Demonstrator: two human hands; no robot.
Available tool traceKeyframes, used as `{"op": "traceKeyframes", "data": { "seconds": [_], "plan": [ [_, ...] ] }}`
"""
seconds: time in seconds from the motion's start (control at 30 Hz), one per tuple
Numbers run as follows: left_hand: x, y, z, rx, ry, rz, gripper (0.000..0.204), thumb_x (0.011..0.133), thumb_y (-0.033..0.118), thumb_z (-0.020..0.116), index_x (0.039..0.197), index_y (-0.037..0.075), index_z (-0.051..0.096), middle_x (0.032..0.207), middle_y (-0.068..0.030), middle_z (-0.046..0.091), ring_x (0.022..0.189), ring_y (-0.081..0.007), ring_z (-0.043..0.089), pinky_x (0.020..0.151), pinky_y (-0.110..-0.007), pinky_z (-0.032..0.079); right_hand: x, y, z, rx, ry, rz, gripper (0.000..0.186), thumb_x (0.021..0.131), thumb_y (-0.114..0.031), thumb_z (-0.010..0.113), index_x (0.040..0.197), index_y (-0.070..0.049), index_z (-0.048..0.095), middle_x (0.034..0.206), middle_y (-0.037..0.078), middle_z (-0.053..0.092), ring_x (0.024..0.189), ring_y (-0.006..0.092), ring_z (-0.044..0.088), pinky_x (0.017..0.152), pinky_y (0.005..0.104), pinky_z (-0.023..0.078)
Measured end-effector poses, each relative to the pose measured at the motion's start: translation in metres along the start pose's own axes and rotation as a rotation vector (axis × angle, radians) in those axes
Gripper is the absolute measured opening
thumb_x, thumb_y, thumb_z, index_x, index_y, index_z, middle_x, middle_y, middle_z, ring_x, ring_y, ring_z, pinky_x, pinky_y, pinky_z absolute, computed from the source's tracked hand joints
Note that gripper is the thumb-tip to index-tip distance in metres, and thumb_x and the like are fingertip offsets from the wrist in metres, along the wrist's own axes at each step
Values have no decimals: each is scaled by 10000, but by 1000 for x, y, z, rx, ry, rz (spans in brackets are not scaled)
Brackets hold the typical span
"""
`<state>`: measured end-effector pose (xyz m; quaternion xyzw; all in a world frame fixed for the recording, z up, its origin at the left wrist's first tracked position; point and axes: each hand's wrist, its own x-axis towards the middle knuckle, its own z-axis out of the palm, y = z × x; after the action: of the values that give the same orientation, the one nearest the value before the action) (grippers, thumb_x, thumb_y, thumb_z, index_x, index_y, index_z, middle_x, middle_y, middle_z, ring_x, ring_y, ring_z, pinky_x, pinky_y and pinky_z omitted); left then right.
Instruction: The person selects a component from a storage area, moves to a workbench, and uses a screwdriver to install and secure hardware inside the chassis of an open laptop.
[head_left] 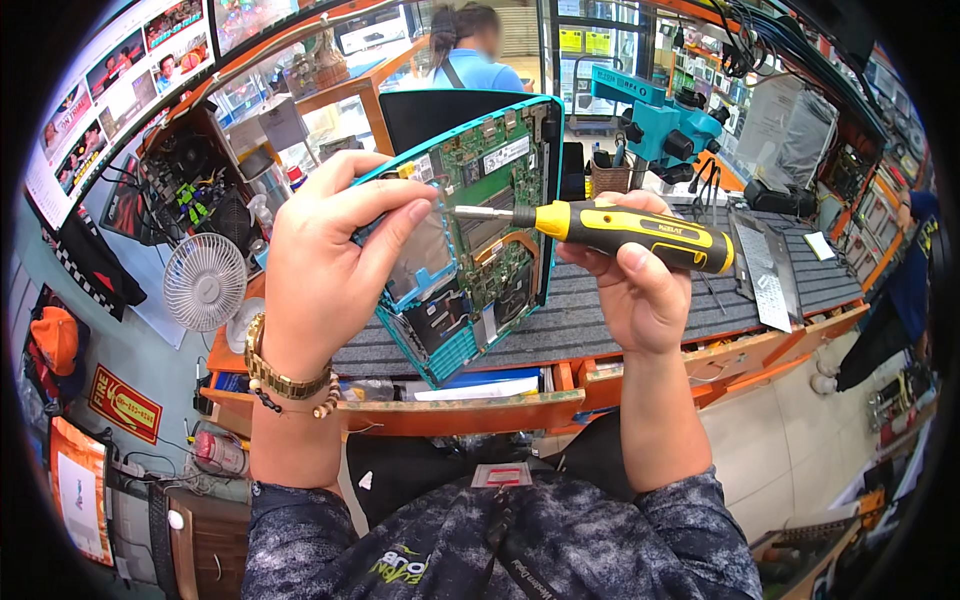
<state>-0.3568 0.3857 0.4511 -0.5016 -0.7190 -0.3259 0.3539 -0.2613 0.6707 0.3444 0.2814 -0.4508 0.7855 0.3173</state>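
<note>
Right hand: fingers wrapped around yellow-and-black screwdriver. Left hand: thumb and forefinger nearly together, contents indeterminable. Teal-framed opened laptop tilts far of them; a slipping metal bit could gouge its green circuit board.

In our view, the screwdriver was black and bright yellow, its shaft silvery. The laptop showed turquoise edges around a green circuit board. Our worktop was grey with darker stripes, above orange-brown drawer fronts. We wore a gold watch and a black shirt mottled pale grey. Around us we saw a teal microscope, a white fan, an orange cap and a red sign with yellow trim.
</note>
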Motion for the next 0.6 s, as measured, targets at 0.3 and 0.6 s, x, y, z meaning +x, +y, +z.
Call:
{"op": "traceKeyframes", "data": {
  "seconds": [0.3, 0.6],
  "plan": [
    [-1, -1, -1, 0, -10, -8, 148, 991, 74, 846, 1133, 46, 882, 1114, -131, 779, 958, -277, 763, 830, -371, 589, 4, 2, 7, -1, -25, 13, 555, 1015, -106, 730, 1523, 7, 535, 1462, 219, 671, 1334, 416, 740, 1092, 601, 683],
    [-1, 2, -1, 6, -17, -15, 109, 1013, 45, 826, 1113, 8, 847, 1145, -142, 760, 977, -243, 742, 862, -351, 577, 4, 2, 15, 90, 39, -8, 504, 999, -74, 779, 1454, 21, 583, 1369, 220, 722, 1265, 365, 771, 1058, 564, 695]
  ]
}}
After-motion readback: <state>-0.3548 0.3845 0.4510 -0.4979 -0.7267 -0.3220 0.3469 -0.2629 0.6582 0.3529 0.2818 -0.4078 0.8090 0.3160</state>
